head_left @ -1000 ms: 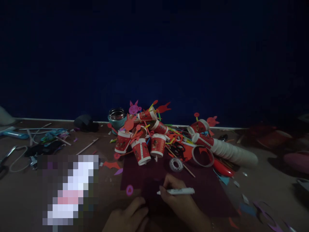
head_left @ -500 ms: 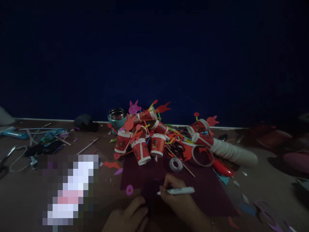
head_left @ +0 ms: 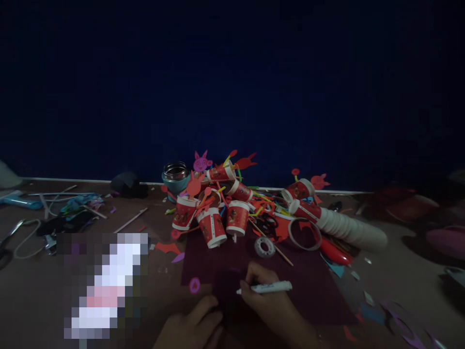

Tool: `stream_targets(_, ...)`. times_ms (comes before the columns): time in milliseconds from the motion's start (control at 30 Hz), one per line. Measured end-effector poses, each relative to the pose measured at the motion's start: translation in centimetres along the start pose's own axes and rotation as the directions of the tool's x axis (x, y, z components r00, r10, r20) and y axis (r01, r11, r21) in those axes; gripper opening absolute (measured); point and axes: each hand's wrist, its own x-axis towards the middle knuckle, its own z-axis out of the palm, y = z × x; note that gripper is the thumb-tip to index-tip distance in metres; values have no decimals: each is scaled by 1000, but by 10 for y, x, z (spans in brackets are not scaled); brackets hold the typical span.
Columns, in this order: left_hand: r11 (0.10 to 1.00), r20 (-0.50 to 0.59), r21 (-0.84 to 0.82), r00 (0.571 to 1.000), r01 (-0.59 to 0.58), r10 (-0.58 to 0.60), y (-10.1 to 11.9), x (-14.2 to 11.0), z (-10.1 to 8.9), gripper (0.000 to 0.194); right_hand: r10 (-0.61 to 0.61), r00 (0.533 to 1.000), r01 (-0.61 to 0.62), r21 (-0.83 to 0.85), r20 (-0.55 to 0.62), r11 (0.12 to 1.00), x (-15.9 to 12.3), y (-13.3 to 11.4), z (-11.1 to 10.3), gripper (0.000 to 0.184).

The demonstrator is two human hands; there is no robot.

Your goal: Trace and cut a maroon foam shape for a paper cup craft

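My right hand is closed around a white marker pen, its tip pointing left over a dark red sheet of paper on the brown table. My left hand rests at the sheet's left edge with its fingers laid down on the paper, holding nothing I can make out. A small pink paper circle with a red heart lies just above the left hand. A roll of tape sits on the sheet beyond the pen.
A heap of red paper cups with paper cut-outs and sticks fills the middle. A stack of white cups lies on its side at the right. A jar, scissors and scraps lie at the left. A blurred patch covers the lower left.
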Motion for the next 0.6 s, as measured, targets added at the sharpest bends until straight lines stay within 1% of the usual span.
stream_targets(167, 1000, -15, 6, 1000, -7, 7, 0, 1, 0, 29, -11, 1000, 11, -15, -1, 1000, 1, 1, 1, 16)
stream_targets(300, 1000, -39, 16, 999, -12, 13, 1, 2, -3, 27, -8, 1000, 7, -44, -13, 999, 1, 0, 1, 15)
stream_targets(400, 1000, -54, 13, 998, -17, 18, 1, 2, -3, 27, 5, 1000, -5, -6, -21, 1000, 0, -2, 1, 16)
stream_targets(500, 1000, -44, 3, 999, 0, 0, 1, 2, -2, 27, 27, 1000, -26, 99, -12, 995, 2, -1, 0, 16)
stream_targets(600, 998, -16, 62, 1000, -12, 13, 2, 1, -1, 26, 119, 993, -114, 314, 4, 943, 7, 1, -4, 20)
